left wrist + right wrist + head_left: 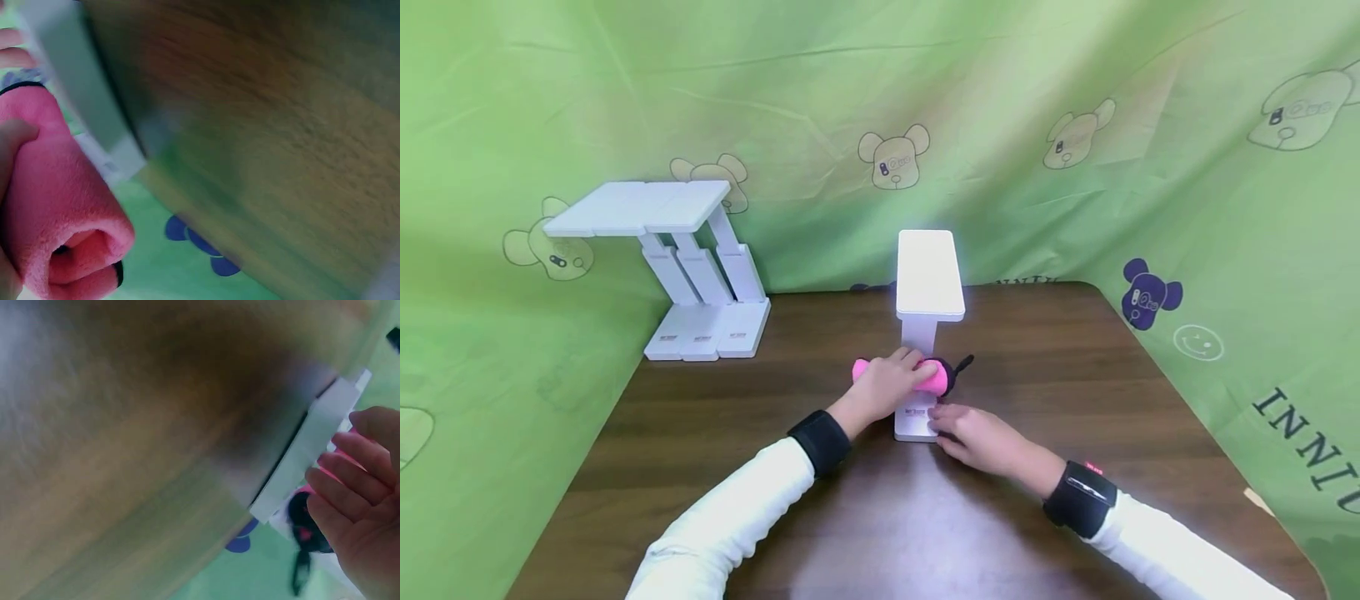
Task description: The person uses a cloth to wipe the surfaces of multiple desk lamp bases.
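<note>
A rolled pink plush cloth (934,379) with black edging lies across the base of a white desk lamp (928,271), in front of its stem. A black loop sticks out at the roll's right end. My left hand (886,385) grips the roll from above, thumb along its near side. In the left wrist view the open end of the rolled cloth (69,187) shows its coiled layers. My right hand (977,435) is at the right edge of the lamp base, fingertips right at it. The right wrist view shows these fingers (350,487) loosely extended, holding nothing.
Three similar white lamps (700,329) stand side by side at the back left of the brown wooden table (1060,358). A green curtain (805,100) with bear drawings hangs behind and along both sides. The middle lamp's head overhangs the space beyond the hands.
</note>
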Action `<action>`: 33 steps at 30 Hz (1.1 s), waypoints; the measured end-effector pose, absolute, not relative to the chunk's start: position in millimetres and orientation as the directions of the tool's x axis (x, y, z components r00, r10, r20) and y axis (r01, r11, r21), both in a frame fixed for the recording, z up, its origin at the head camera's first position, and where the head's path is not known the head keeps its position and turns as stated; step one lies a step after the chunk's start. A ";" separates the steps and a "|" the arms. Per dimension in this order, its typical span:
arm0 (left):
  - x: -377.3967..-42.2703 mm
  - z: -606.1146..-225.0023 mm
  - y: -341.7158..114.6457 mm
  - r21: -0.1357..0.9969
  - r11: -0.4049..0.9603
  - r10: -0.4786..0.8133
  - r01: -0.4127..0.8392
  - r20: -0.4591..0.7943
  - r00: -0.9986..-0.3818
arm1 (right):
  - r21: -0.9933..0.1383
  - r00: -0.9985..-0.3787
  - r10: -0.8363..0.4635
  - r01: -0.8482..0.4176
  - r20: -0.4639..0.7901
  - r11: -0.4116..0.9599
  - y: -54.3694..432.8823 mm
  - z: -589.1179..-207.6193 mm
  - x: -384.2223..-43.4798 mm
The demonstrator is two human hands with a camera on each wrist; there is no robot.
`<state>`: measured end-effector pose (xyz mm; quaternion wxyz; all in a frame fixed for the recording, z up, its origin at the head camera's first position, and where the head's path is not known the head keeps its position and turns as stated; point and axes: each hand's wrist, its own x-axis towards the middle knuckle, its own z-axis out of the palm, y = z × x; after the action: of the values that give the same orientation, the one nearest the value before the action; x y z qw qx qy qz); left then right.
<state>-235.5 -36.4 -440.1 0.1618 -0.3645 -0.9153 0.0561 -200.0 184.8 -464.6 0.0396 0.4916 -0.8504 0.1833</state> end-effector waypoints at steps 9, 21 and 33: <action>-232.1 -450.8 -47.4 0.000 0.801 0.593 0.599 0.141 -0.793 | -0.184 -0.521 -0.834 -0.851 0.181 0.492 171.4 -461.5 -190.8; -170.0 -445.2 -83.6 0.213 0.732 0.610 0.647 0.215 -0.762 | -0.478 -0.559 -0.815 -0.764 0.153 0.433 192.7 -442.4 -245.1; -166.9 -444.0 -76.4 0.099 0.704 0.687 0.703 0.160 -0.709 | -0.520 -0.587 -0.809 -0.682 -0.029 0.514 180.1 -468.3 -285.7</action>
<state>-166.9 -76.4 -444.0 0.0554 -0.3772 -0.9213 -0.0762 -285.7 180.1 -468.3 -0.1349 0.4337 -0.8596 0.2342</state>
